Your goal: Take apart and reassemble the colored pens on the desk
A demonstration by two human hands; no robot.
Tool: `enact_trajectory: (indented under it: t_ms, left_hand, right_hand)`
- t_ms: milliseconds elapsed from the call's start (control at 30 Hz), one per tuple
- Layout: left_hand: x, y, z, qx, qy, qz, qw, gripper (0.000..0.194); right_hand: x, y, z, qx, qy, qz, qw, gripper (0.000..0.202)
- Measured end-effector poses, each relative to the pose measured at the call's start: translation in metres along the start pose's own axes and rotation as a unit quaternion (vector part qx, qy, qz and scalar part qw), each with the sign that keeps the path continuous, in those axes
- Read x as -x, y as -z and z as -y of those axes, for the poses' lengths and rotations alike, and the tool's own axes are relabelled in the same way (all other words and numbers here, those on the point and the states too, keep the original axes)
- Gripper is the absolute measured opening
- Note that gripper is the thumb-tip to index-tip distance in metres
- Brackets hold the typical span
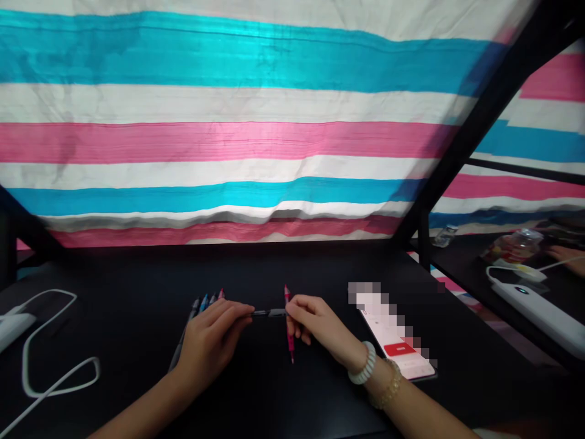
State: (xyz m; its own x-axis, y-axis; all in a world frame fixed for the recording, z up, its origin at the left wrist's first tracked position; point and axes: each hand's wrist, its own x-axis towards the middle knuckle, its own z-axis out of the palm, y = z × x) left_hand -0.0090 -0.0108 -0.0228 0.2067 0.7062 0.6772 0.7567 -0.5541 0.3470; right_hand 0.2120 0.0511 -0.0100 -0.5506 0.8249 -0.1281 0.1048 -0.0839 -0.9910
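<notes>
A dark pen (275, 313) stretches level between my two hands just above the black table. My left hand (214, 329) pinches its left end between thumb and fingertips. At the other end, the fingers of my right hand (315, 320) are closed on it. A pink pen (290, 344) points away from me at my right fingertips; whether it is touched or lies below them I cannot tell. Beyond my left hand lie several pens side by side, among them a blue pen (203, 303) and a grey pen (183, 335), partly hidden by that hand.
A lit phone (397, 347) lies to the right, partly pixelated. At left, a white cable (27, 353) loops across the black table (137, 274). On a neighbouring table are a white power bank (525, 305), a clear jar (521, 244) and another person's hand (567, 257). Dark frame bars slant upward.
</notes>
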Motion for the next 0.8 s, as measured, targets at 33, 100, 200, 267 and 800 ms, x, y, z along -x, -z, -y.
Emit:
enact_trajectory:
  t_ms: [33,100,200,267,800]
  left_hand:
    - [-0.0001,-0.0004,0.0002,-0.001,0.002,-0.001,1.000,0.014]
    - [0.0003,-0.0008,0.0005,-0.002,0.004,-0.005,1.000,0.014]
    - [0.0014,-0.0001,0.0002,-0.001,0.001,-0.006,1.000,0.014]
    - [0.0018,0.0009,-0.0004,-0.001,0.002,-0.007,1.000,0.014]
    - [-0.0013,0.0007,0.0008,-0.005,-0.024,-0.025,0.999,0.017]
  right_hand:
    - [0.0003,0.0000,0.0001,-0.016,0.005,0.001,1.000,0.033]
    - [0.0008,0.0000,0.0004,-0.048,-0.005,0.006,0.999,0.033]
    - [0.0009,0.0001,0.0002,-0.046,-0.036,0.012,0.998,0.040]
    - [0.0006,0.0004,-0.0003,-0.041,-0.034,0.012,0.999,0.041]
    - [-0.0004,0.0023,-0.0026,-0.096,-0.069,0.050,0.992,0.039]
